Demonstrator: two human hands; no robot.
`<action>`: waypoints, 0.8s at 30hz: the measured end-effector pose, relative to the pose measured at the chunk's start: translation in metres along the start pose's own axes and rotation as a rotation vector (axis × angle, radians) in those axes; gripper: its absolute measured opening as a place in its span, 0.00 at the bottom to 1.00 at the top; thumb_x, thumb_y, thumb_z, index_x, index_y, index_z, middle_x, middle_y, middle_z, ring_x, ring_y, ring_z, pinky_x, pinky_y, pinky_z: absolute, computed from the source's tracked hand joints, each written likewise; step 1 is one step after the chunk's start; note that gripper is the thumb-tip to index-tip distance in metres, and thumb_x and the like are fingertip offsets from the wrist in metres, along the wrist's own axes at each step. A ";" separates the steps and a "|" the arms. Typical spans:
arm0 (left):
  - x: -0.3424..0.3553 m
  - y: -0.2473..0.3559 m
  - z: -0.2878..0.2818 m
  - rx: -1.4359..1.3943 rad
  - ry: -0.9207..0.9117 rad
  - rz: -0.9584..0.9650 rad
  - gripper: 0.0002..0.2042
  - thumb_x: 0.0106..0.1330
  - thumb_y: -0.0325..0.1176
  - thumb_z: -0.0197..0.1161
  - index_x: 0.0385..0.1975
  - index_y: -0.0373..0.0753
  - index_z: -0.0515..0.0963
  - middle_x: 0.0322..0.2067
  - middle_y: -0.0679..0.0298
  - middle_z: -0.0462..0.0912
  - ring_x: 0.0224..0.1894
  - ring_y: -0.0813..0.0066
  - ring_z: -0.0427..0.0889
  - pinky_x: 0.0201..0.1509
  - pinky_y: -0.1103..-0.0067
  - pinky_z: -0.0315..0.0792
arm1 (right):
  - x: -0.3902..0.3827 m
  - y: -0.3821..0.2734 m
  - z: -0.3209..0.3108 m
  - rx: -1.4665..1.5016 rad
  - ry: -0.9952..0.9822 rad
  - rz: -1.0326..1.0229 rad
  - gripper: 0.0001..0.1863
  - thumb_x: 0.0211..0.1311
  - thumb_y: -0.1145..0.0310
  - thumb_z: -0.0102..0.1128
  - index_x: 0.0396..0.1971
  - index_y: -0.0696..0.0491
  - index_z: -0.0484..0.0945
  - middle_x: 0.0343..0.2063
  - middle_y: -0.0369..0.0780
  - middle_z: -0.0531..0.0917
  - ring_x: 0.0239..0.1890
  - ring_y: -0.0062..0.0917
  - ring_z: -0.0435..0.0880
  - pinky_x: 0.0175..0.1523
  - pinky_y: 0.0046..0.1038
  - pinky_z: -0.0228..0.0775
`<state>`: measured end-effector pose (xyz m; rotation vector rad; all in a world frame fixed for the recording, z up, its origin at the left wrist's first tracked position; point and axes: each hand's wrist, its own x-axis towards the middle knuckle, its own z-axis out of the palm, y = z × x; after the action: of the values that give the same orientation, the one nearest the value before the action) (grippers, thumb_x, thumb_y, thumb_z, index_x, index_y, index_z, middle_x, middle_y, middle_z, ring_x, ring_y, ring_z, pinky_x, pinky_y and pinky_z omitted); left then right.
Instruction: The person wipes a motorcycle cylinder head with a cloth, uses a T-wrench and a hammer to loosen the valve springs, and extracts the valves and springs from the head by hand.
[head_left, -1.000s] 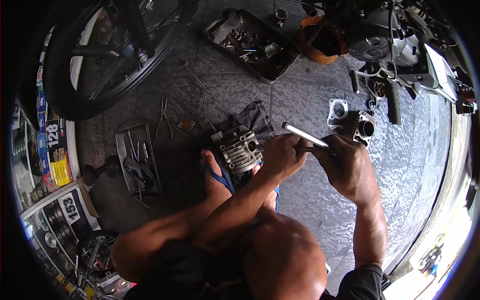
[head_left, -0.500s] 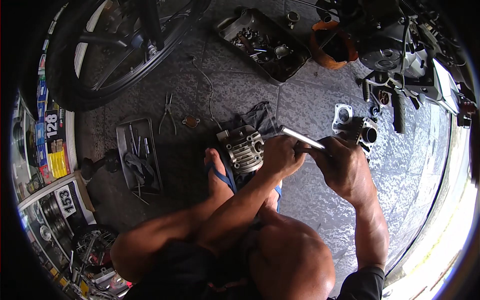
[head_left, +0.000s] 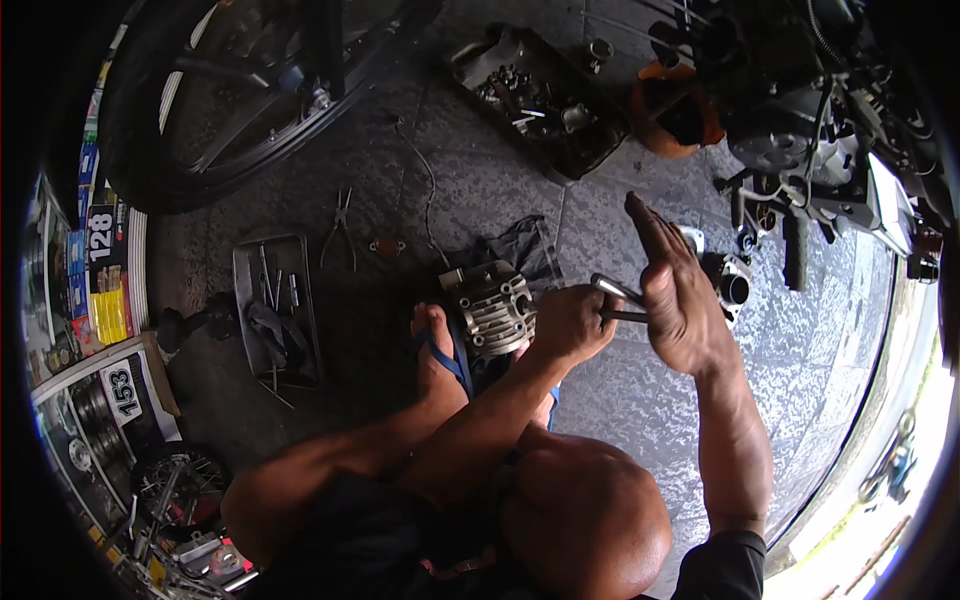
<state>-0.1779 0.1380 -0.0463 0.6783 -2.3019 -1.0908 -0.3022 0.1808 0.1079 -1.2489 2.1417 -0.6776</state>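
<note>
A finned engine cylinder head [head_left: 492,312] rests on the floor between my feet, partly over a dark cloth [head_left: 532,247]. Close by its right side, my left hand [head_left: 574,324] is closed around a metal hand tool; its grip hides how the tool meets the head. Of this tool, a bright metal bar [head_left: 614,288] and a thinner dark rod [head_left: 628,316] show between my hands. My right hand [head_left: 682,300] is flat with fingers stretched out, its palm side against the tool's right end. Behind it lie a cylinder block [head_left: 736,287] and a partly covered pale gasket [head_left: 692,238].
A metal tray [head_left: 313,350] with tools and a rag lies left, near pliers [head_left: 342,228] and a small orange-brown part [head_left: 387,247]. Farther off are a pan of loose parts [head_left: 595,160], an orange container [head_left: 670,140], a wheel [head_left: 150,190] and a motorcycle engine [head_left: 775,145].
My right hand has opened from its curled grip on the bar into a flat palm with fingers pointing away. The bar has turned and shows shorter. My left hand keeps its hold.
</note>
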 end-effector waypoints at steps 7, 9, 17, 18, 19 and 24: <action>-0.002 0.001 -0.003 -0.032 0.024 -0.101 0.15 0.64 0.40 0.61 0.17 0.41 0.75 0.17 0.56 0.80 0.18 0.55 0.80 0.22 0.64 0.72 | -0.005 0.045 -0.009 -0.182 -0.052 -0.128 0.37 0.71 0.46 0.44 0.66 0.63 0.61 0.55 0.53 0.77 0.53 0.44 0.78 0.61 0.45 0.68; 0.008 0.025 -0.004 -0.064 -0.083 -0.141 0.13 0.65 0.41 0.60 0.20 0.43 0.77 0.18 0.57 0.80 0.20 0.54 0.81 0.25 0.63 0.74 | -0.018 0.073 0.009 -0.290 0.062 -0.164 0.32 0.72 0.54 0.45 0.64 0.64 0.63 0.53 0.55 0.77 0.53 0.44 0.79 0.60 0.45 0.69; 0.006 -0.002 0.000 0.069 0.038 -0.184 0.21 0.70 0.46 0.55 0.16 0.41 0.76 0.14 0.55 0.78 0.17 0.52 0.79 0.21 0.64 0.71 | -0.005 -0.017 -0.030 -0.017 0.136 -0.068 0.51 0.64 0.28 0.37 0.62 0.65 0.67 0.54 0.63 0.75 0.55 0.57 0.76 0.60 0.44 0.69; 0.010 0.001 0.000 0.073 0.018 -0.185 0.21 0.70 0.46 0.55 0.16 0.41 0.76 0.14 0.55 0.78 0.17 0.52 0.79 0.21 0.64 0.71 | -0.015 -0.018 -0.036 -0.016 0.058 -0.002 0.48 0.63 0.30 0.44 0.60 0.65 0.70 0.51 0.62 0.78 0.52 0.55 0.79 0.57 0.43 0.71; 0.013 0.009 -0.001 0.069 0.019 -0.130 0.20 0.70 0.45 0.56 0.16 0.41 0.76 0.14 0.55 0.78 0.17 0.53 0.79 0.21 0.64 0.71 | -0.028 -0.020 -0.040 -0.014 -0.027 0.069 0.46 0.62 0.32 0.51 0.58 0.64 0.72 0.47 0.60 0.81 0.49 0.53 0.82 0.54 0.41 0.74; 0.008 0.032 0.006 -0.033 -0.171 -0.043 0.14 0.66 0.42 0.62 0.23 0.40 0.76 0.19 0.54 0.79 0.22 0.54 0.81 0.25 0.66 0.73 | -0.072 0.012 -0.024 -0.155 0.117 -0.019 0.09 0.57 0.70 0.67 0.32 0.59 0.79 0.29 0.49 0.84 0.31 0.45 0.84 0.35 0.39 0.74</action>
<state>-0.1944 0.1545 -0.0219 0.6465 -2.4161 -1.2478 -0.2966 0.2528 0.1324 -1.3408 2.3183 -0.6154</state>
